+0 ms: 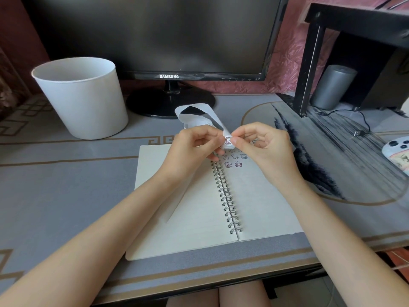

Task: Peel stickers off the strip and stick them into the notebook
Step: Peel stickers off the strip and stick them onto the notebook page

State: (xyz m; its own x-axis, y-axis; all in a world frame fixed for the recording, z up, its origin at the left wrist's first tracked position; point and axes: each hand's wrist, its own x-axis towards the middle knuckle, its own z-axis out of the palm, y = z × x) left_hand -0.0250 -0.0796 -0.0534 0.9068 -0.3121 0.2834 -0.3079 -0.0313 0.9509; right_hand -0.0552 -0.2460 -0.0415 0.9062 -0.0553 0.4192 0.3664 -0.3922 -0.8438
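Observation:
An open spiral notebook lies flat on the desk, with several small stickers stuck at the top of its right page. Above the spiral binding my left hand grips a white sticker strip that curls up and away toward the monitor. My right hand pinches a small cartoon sticker at the strip's near end, thumb and forefinger together. Both hands hover a little above the notebook's top edge.
A white bucket stands at the back left. A black monitor on its round stand fills the back. A black shelf frame, a grey speaker, a cable and a white phone crowd the right.

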